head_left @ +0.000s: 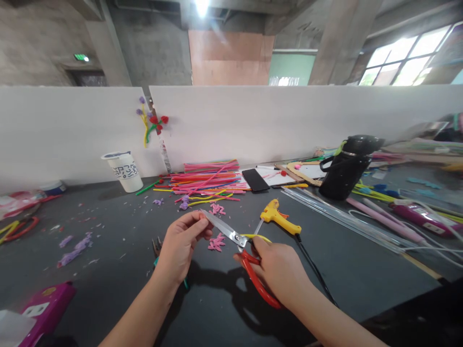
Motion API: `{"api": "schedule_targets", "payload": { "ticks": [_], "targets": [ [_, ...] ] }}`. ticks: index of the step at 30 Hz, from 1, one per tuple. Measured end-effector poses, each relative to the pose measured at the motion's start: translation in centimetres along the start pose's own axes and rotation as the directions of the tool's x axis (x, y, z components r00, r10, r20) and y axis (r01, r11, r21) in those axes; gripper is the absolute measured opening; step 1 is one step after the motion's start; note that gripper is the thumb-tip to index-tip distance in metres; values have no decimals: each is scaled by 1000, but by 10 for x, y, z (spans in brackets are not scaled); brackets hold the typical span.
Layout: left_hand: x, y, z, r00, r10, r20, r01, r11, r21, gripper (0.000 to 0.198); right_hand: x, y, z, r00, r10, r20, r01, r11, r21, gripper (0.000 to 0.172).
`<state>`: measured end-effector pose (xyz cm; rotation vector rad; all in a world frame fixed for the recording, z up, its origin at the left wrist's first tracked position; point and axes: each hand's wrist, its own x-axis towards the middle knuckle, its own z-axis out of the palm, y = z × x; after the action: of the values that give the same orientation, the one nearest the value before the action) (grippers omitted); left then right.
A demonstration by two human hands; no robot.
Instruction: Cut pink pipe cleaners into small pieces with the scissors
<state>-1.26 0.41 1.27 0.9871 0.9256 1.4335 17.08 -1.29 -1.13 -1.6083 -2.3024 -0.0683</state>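
Note:
My right hand is wrapped around the red handles of a pair of scissors, its blades pointing up and left. At the blade tips, the thumb and fingers of my left hand are pinched together; whatever is between them is too small to make out. Two little heaps of short fuzzy pink pieces lie on the dark table just beyond and below the blades. Beneath my left forearm, pliers with teal grips are partly hidden. A yellow hot glue gun rests beyond my right hand, its black cord trailing toward me.
Pipe cleaners are piled near the white partition, beside a black phone. A paper cup stands left, a black jug right. Clear glue sticks, purple scraps and a magenta device lie around.

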Motion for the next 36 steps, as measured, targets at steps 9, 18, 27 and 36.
{"api": "schedule_targets", "payload": {
  "ticks": [9,18,27,36],
  "targets": [
    [-2,-3,3,986,-137,98,136,991,14,11,8,6,-5,975,211,62,-220,933,283,30],
    [-14,-13,16,862,-359,358,321,933,162,15,13,-10,-6,936,165,309,-345,274,898,22],
    [-15,-13,17,832,-402,382,321,911,260,17,15,-11,-7,927,91,363,-374,198,906,11],
    [-13,-15,18,887,-337,316,224,912,344,11,13,-13,-4,952,122,281,-305,457,835,6]
  ]
}}
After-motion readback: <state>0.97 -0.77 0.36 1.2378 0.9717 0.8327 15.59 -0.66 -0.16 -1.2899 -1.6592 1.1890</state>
